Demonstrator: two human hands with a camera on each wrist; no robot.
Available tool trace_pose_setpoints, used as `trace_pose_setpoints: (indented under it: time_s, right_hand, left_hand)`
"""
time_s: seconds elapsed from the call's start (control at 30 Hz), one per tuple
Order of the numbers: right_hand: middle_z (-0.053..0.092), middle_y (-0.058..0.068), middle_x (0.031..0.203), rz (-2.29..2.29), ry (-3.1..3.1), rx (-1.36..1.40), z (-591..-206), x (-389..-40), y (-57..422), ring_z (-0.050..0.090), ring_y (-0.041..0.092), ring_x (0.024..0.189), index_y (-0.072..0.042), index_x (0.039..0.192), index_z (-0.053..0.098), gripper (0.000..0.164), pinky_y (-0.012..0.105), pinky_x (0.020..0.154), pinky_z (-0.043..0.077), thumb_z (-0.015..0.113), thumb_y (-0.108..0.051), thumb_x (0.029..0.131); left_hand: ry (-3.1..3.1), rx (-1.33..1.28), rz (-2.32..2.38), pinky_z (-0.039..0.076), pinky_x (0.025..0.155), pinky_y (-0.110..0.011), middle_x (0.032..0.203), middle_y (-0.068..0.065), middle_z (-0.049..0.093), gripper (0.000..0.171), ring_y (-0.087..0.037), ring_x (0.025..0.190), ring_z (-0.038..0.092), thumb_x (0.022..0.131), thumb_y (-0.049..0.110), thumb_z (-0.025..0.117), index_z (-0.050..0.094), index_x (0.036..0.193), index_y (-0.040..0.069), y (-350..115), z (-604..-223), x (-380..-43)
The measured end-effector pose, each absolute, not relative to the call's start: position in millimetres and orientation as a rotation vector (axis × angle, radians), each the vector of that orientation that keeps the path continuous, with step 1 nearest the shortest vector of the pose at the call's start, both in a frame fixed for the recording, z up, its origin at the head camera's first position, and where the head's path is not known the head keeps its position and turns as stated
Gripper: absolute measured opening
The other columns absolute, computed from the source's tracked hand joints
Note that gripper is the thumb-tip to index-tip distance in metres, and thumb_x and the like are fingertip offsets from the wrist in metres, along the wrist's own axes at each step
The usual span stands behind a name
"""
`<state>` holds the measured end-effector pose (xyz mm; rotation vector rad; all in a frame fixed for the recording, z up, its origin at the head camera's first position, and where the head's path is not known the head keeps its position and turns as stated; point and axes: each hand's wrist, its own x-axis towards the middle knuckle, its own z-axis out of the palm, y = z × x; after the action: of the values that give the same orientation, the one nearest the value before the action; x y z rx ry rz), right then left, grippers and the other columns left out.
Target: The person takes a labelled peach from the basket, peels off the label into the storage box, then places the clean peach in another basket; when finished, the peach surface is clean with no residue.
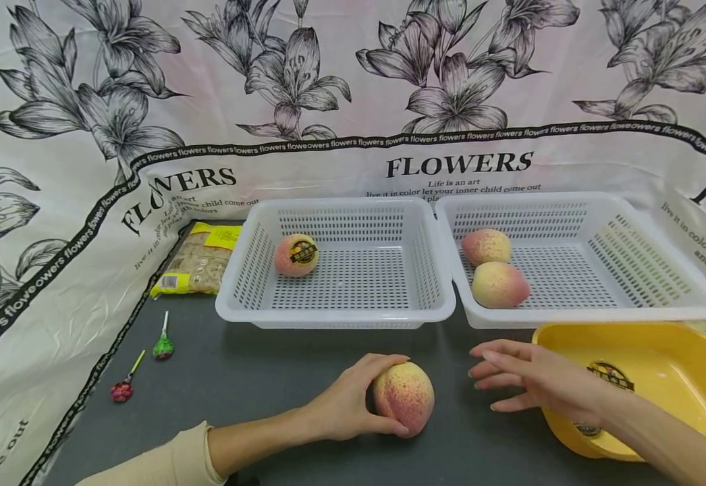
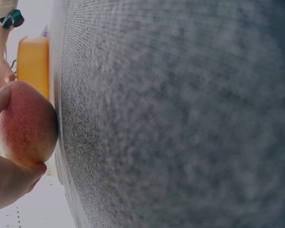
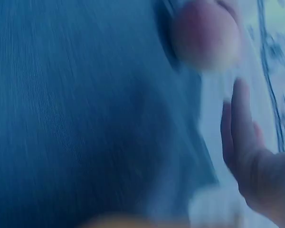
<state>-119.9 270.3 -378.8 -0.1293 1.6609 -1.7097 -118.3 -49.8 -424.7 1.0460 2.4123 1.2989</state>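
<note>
My left hand [image 1: 353, 401] grips a peach [image 1: 406, 399] on the dark table, thumb along its near side and fingers over the top. Seen from the left wrist, the peach [image 2: 26, 123] sits between thumb and fingers, its side right at the table surface. To the right of that peach, my right hand [image 1: 535, 378] holds nothing, its fingers extended toward the peach. The wrist and forearm pass over the left side of a yellow basin [image 1: 681, 391]. In the right wrist view the peach [image 3: 206, 35] appears blurred, beyond the fingertips [image 3: 241, 90].
A white basket [image 1: 335, 314] at the back holds one peach [image 1: 285, 260] with a black label. Beside it, another white basket [image 1: 596, 314] holds two peaches [image 1: 501, 285]. Two lollipops [image 1: 163, 347] and a yellow-ended packet [image 1: 204, 260] lie left. Black labels [image 1: 611, 373] show in the basin.
</note>
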Motion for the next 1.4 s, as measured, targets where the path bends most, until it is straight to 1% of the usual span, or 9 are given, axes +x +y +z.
trace_pose_setpoints:
  time_s: [0.13,0.27,0.57,0.7,0.8,0.93,1.07,1.2,1.4]
  right_hand:
    - [0.044,0.022,0.134,-1.735,1.682,-0.08,-388,-116,235,0.048,0.03,0.118,0.002,0.14,0.035,0.05,0.052,0.087,0.047,0.046,-0.028,0.102]
    - [0.032,0.026,0.139,-1.739,1.644,-0.136,-395,-112,209,0.044,0.033,0.118,0.002,0.144,0.026,0.057,0.053,0.086,0.047,0.051,-0.024,0.1]
    - [0.046,0.02,0.125,-1.704,1.751,-0.185,-405,-111,174,0.054,0.029,0.103,0.0,0.141,0.031,0.069,0.049,0.079,0.051,0.07,-0.018,0.088]
    - [0.049,0.019,0.12,-1.699,1.779,-0.177,-404,-110,169,0.055,0.029,0.101,0.002,0.139,0.033,0.069,0.048,0.079,0.051,0.072,-0.019,0.086]
    - [0.049,0.02,0.12,-1.703,1.776,-0.169,-404,-110,168,0.055,0.029,0.1,0.003,0.14,0.032,0.07,0.048,0.079,0.051,0.072,-0.019,0.087]
    - [0.049,0.02,0.122,-1.713,1.771,-0.155,-403,-109,168,0.055,0.029,0.101,0.003,0.14,0.032,0.07,0.048,0.079,0.051,0.071,-0.019,0.087]
    - [0.047,0.019,0.125,-1.712,1.792,-0.127,-402,-109,168,0.054,0.029,0.1,0.001,0.139,0.033,0.069,0.047,0.079,0.052,0.072,-0.02,0.087]
    - [0.046,0.019,0.125,-1.711,1.791,-0.12,-402,-109,168,0.054,0.029,0.099,0.0,0.138,0.034,0.067,0.046,0.078,0.052,0.072,-0.02,0.087]
    - [0.047,0.019,0.124,-1.728,1.774,-0.147,-405,-109,168,0.054,0.029,0.099,0.0,0.137,0.036,0.065,0.046,0.079,0.052,0.072,-0.019,0.087]
  left_hand:
    - [2.421,1.051,1.279,0.041,0.095,-0.032,0.13,-0.002,0.047,0.084,-0.012,0.117,0.045,0.07,0.029,0.086,0.043,0.141,0.012,-50,-425,-119]
    - [2.405,1.038,1.269,0.041,0.094,-0.032,0.131,-0.002,0.045,0.083,-0.012,0.116,0.045,0.072,0.031,0.085,0.042,0.141,0.014,-50,-425,-119]
    - [2.419,1.07,1.284,0.041,0.095,-0.032,0.131,-0.001,0.045,0.084,-0.011,0.116,0.044,0.072,0.029,0.085,0.041,0.142,0.016,-53,-424,-119]
    - [2.433,1.066,1.268,0.04,0.096,-0.032,0.132,-0.001,0.044,0.083,-0.012,0.117,0.043,0.074,0.03,0.083,0.04,0.143,0.014,-55,-423,-118]
    - [2.408,1.048,1.361,0.04,0.097,-0.035,0.134,-0.001,0.043,0.075,-0.015,0.121,0.043,0.079,0.03,0.079,0.042,0.142,0.012,-60,-418,-118]
    - [2.357,1.05,1.65,0.041,0.097,-0.036,0.133,-0.004,0.047,0.059,-0.022,0.124,0.044,0.085,0.017,0.075,0.048,0.136,0.009,-71,-401,-123]
    - [2.358,1.035,1.885,0.04,0.098,-0.035,0.133,-0.008,0.049,0.052,-0.026,0.124,0.045,0.085,0.003,0.071,0.05,0.133,0.002,-88,-380,-134]
    - [2.412,0.964,2.043,0.038,0.1,-0.037,0.133,-0.014,0.048,0.052,-0.031,0.122,0.046,0.087,-0.004,0.065,0.046,0.135,-0.003,-114,-360,-151]
    - [2.615,0.588,2.149,0.033,0.104,-0.035,0.14,-0.013,0.042,0.052,-0.024,0.128,0.041,0.093,0.003,0.06,0.04,0.141,0.0,-164,-335,-181]
